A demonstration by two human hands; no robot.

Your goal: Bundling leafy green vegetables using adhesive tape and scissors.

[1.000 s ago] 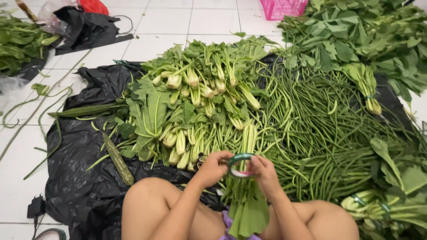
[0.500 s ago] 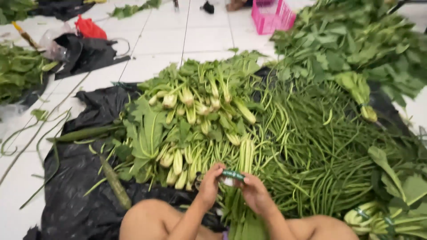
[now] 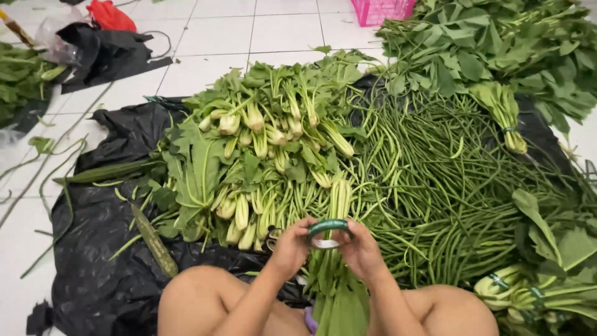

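Both hands, left hand [image 3: 291, 247] and right hand [image 3: 362, 250], grip a green tape roll [image 3: 328, 231] clamped between their fingers above a leafy bunch [image 3: 336, 292].

Bright, even light fills the frame, soft and seemingly from overhead, with no hard shadows. The white floor tiles [image 3: 205, 31] in the upper left glare slightly, and the black plastic sheet [image 3: 93, 280] at lower left shows dull sheen. Focus holds across the greens; edges bend a little, perhaps from a wide lens.
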